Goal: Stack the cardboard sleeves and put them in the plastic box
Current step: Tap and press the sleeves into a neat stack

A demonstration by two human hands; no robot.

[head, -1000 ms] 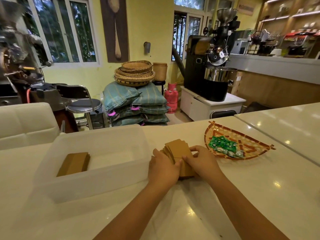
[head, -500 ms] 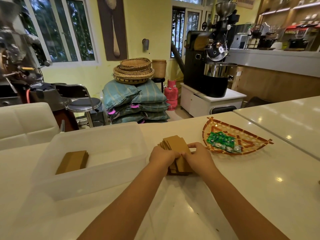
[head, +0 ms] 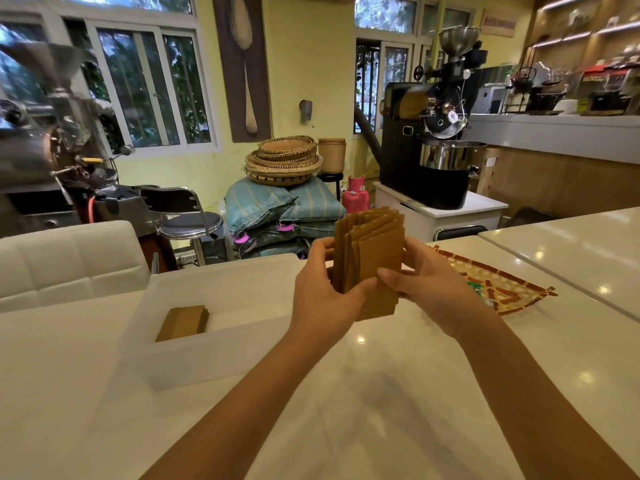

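Note:
A bundle of several brown cardboard sleeves [head: 372, 258] stands upright on edge, lifted just above the white table, its tops fanned unevenly. My left hand [head: 320, 299] grips its left side, thumb across the front. My right hand [head: 429, 289] grips its right side. Left of my hands lies the translucent plastic box [head: 207, 355], with a small flat stack of sleeves [head: 183, 322] inside near its left end.
A woven tray [head: 512, 289] with green packets sits on the table to the right, partly hidden by my right hand. A second white table [head: 571, 251] joins at the far right. A white padded seat back [head: 69, 261] stands behind the box.
The sleeves were lying on the table under both hands; now both hands have raised them and turned them upright on edge.

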